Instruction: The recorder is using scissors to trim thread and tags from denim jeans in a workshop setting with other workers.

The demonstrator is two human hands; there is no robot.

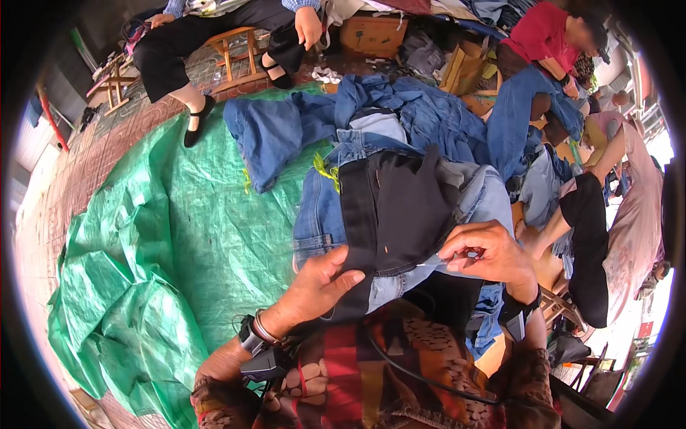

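A pair of black trousers (414,204) lies across my lap over light blue jeans (489,200). My left hand (325,286) grips the black fabric near its lower left edge, thumb on top. My right hand (489,250) is closed in a pinch at the right edge of the black cloth. A thin pale sliver shows at its fingertips, touching the fabric edge; its kind is too small to make out. A small orange mark (386,250) sits on the black cloth between my hands. Yellow-green ties (327,170) hang by the denim on the left.
Blue jeans (429,114) are heaped just beyond my lap. A green tarp (221,200) covers the ground to the left. A seated person's black shoe (199,121) rests at its far edge, beside a wooden stool (236,57). A person in red (543,36) handles jeans at far right.
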